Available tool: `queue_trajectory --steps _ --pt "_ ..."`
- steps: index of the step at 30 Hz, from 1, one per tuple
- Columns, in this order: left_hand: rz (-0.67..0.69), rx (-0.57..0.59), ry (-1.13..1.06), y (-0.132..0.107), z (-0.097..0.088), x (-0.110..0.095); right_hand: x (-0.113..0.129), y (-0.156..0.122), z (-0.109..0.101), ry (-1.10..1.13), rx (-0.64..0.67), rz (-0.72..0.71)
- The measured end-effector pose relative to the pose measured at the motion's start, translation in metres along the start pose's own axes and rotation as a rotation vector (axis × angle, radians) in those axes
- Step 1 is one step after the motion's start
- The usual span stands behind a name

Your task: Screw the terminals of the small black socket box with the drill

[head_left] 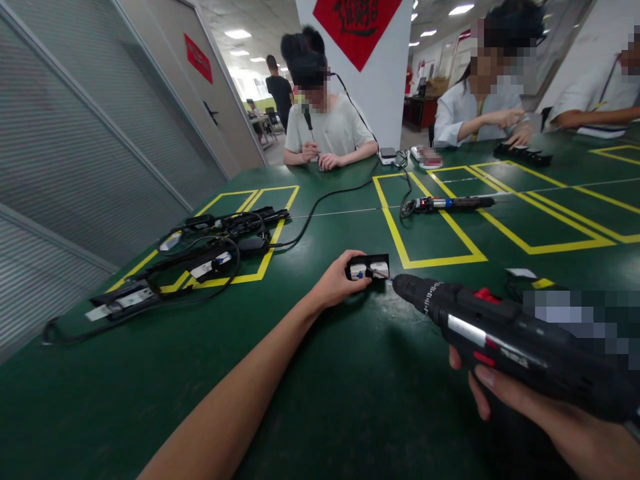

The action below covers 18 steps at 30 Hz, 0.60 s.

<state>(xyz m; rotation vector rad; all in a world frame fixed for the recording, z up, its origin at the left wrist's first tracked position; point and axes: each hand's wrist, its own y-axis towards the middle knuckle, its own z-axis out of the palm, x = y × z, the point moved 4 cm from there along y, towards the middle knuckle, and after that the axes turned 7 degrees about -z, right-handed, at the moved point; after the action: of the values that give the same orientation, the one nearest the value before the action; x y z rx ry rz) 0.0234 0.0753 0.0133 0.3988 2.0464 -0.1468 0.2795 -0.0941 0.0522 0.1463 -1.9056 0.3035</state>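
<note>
My left hand [336, 280] is closed on a small black part with white inserts [369, 267], holding it down on the green table [310, 400]. My right hand [505, 393] grips a black cordless drill with red buttons [500, 330] from below. The drill's thin bit points left and its tip touches the small black part's right side.
A pile of black power strips and cables [200, 257] lies at the left in yellow floor-tape boxes. An electric screwdriver [450, 203] lies further back. Three people sit along the far edge; one holds a tool [307, 120], another handles a black strip [523, 155].
</note>
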Motion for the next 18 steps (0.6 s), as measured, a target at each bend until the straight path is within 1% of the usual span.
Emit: queue_trajectory --steps 10,14,18 --pt "0.014 0.010 -0.004 0.0010 0.0008 0.0012 0.0029 0.0003 0.0027 0.092 0.029 -0.003" --pt "0.011 0.014 -0.001 0.0007 0.0007 0.0013 0.0049 0.0005 0.0018 0.067 0.015 -0.006" --pt "0.015 0.008 0.005 0.0008 0.0004 0.0016 0.0017 -0.0002 0.0008 0.032 0.025 -0.001"
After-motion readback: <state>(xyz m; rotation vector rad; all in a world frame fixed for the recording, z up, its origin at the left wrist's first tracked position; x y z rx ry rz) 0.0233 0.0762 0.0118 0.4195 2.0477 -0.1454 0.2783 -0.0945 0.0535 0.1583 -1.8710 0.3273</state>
